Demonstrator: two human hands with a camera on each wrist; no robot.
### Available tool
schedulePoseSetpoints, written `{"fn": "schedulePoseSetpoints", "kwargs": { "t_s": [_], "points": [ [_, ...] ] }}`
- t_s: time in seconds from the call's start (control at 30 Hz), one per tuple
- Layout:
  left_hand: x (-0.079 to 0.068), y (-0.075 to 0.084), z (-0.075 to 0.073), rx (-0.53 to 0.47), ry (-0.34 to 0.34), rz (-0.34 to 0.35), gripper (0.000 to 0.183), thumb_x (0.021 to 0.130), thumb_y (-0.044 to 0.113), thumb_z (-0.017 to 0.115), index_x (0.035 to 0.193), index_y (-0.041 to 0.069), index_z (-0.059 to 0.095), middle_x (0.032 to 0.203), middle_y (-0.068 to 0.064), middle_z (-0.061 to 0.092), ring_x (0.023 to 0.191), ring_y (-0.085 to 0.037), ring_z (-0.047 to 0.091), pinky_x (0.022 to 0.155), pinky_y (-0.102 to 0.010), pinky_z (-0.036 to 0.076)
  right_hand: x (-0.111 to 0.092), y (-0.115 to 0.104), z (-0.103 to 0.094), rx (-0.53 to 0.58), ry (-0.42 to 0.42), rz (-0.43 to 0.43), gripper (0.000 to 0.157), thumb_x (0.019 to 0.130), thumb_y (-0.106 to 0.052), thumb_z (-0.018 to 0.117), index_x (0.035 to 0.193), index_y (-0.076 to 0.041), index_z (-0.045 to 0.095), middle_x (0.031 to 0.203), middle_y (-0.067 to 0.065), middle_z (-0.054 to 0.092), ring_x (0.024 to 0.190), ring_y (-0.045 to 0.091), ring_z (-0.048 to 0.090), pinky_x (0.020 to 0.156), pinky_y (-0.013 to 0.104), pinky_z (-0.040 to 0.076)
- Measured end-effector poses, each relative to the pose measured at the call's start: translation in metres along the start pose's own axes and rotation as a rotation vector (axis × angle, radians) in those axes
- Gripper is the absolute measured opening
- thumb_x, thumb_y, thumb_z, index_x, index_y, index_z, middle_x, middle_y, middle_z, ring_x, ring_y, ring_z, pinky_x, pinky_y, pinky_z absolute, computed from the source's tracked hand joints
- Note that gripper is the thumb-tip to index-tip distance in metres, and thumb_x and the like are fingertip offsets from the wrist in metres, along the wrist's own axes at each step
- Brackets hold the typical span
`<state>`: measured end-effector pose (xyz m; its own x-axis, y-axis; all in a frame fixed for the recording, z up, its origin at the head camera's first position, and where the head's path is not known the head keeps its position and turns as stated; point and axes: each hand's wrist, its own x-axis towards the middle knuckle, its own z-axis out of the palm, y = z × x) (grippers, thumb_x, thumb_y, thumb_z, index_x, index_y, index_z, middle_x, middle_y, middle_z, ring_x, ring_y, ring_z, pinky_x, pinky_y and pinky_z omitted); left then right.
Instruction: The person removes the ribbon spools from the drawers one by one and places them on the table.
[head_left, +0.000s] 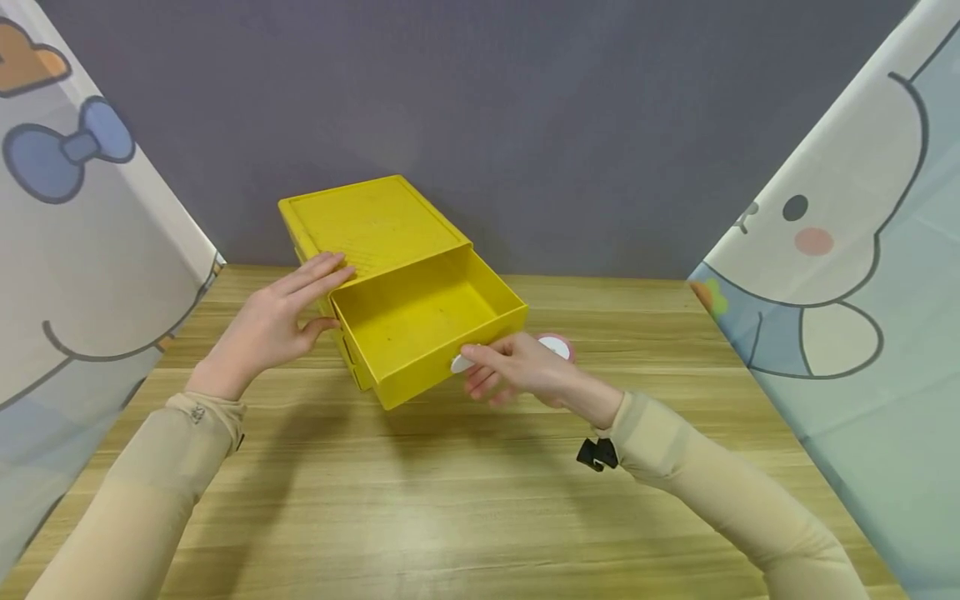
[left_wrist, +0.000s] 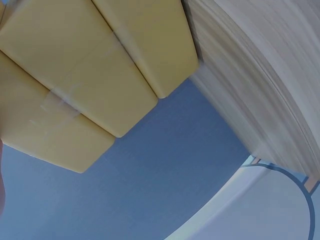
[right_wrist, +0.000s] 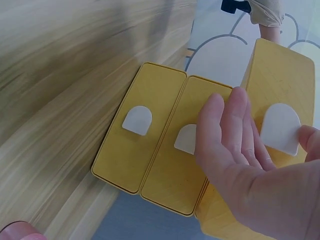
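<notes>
A yellow three-drawer cabinet (head_left: 378, 221) stands at an angle on the table, its top drawer (head_left: 450, 354) pulled far out and the bare yellow floor inside showing. My right hand (head_left: 528, 367) holds the white handle (right_wrist: 280, 127) on that drawer's front, thumb at the handle's edge. In the right wrist view, the two lower drawers are closed, each with a white handle (right_wrist: 137, 120). My left hand (head_left: 277, 321) rests on the cabinet's near left corner, fingers laid over the top and thumb by the side. The left wrist view catches the cabinet's yellow side (left_wrist: 75, 75).
A round pink-and-white object (head_left: 557, 345) sits on the wooden table (head_left: 480, 500), partly behind my right hand. A dark grey panel (head_left: 480, 133) rises behind the cabinet, with cartoon-printed sheets (head_left: 817, 200) at both sides. A black strap piece (head_left: 597, 454) hangs at my right cuff.
</notes>
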<state>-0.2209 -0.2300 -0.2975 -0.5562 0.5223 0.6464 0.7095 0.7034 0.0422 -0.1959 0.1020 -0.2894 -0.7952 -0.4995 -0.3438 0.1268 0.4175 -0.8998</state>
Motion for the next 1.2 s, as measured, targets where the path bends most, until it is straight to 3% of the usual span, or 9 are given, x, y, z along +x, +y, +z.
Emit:
{"fn": "schedulePoseSetpoints", "kwargs": {
  "t_s": [0.37, 0.63, 0.93, 1.2],
  "points": [
    [0.001, 0.000, 0.001, 0.001, 0.006, -0.009, 0.078, 0.065, -0.004, 0.082, 0.137, 0.009, 0.053, 0.143, -0.015, 0.051, 0.135, -0.029, 0.047, 0.097, -0.052, 0.048, 0.005, -0.005, -0.003, 0.014, 0.020, 0.004, 0.043, 0.097, -0.039, 0.053, 0.109, -0.002, 0.069, 0.103, 0.018, 0.072, 0.084, 0.020, 0.070, 0.072, 0.033, 0.063],
    [0.002, -0.001, 0.003, -0.008, 0.006, -0.009, 0.078, 0.066, -0.004, 0.082, 0.137, 0.009, 0.053, 0.144, -0.015, 0.050, 0.136, -0.028, 0.045, 0.097, -0.053, 0.048, 0.011, -0.006, -0.002, 0.017, 0.020, 0.001, 0.045, 0.097, -0.041, 0.053, 0.110, -0.001, 0.068, 0.104, 0.019, 0.072, 0.089, 0.025, 0.071, 0.075, 0.036, 0.063],
    [-0.004, 0.000, 0.003, -0.003, 0.009, -0.020, 0.080, 0.065, -0.004, 0.082, 0.138, 0.010, 0.052, 0.143, -0.015, 0.050, 0.137, -0.027, 0.044, 0.098, -0.053, 0.048, 0.019, -0.009, -0.001, 0.014, 0.007, 0.005, 0.044, 0.097, -0.039, 0.052, 0.115, -0.002, 0.067, 0.104, 0.018, 0.072, 0.086, 0.021, 0.071, 0.074, 0.034, 0.063],
    [-0.002, 0.000, 0.003, -0.007, 0.015, -0.016, 0.079, 0.065, -0.005, 0.082, 0.137, 0.009, 0.053, 0.143, -0.016, 0.051, 0.137, -0.028, 0.045, 0.099, -0.053, 0.047, 0.029, -0.013, 0.000, 0.022, 0.027, 0.022, 0.046, 0.096, -0.042, 0.053, 0.109, -0.001, 0.068, 0.106, 0.018, 0.071, 0.086, 0.020, 0.071, 0.072, 0.033, 0.063]
  ]
}}
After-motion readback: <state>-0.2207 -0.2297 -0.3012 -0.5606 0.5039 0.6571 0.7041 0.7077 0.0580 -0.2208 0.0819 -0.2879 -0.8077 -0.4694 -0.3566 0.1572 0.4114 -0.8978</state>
